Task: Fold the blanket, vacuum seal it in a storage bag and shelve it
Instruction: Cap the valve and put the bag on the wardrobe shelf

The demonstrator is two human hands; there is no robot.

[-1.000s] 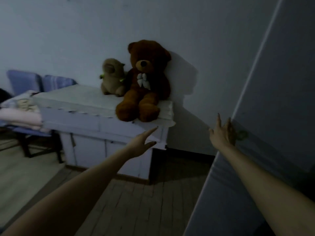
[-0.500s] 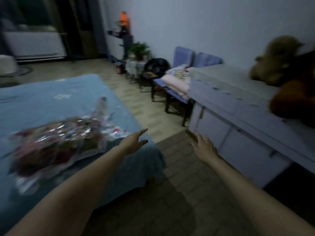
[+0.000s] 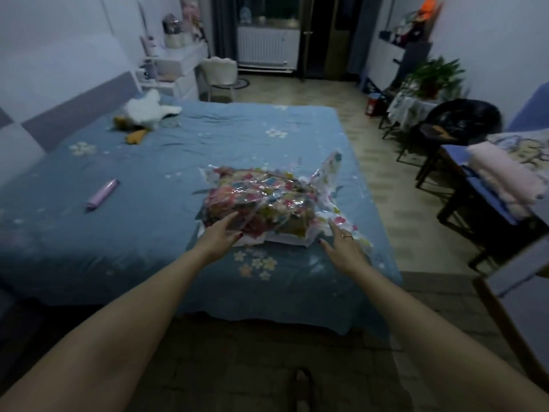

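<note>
Storage bag [image 3: 264,200] on bed [image 3: 148,179], pump [image 3: 102,194] left.

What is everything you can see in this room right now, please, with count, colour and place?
bag: one, clear, flowery blanket inside, near bed end
bed: one, blue cover, left and centre
tube: one, lilac, on bed, left
plush: one, white and yellow, far on bed
chair: one, white, beyond bed
radiator: one, white, far wall
plant: one, green, right
linens: pile, pink, right edge
left hand: open, touching bag
right hand: open, at bag's near right corner
</note>
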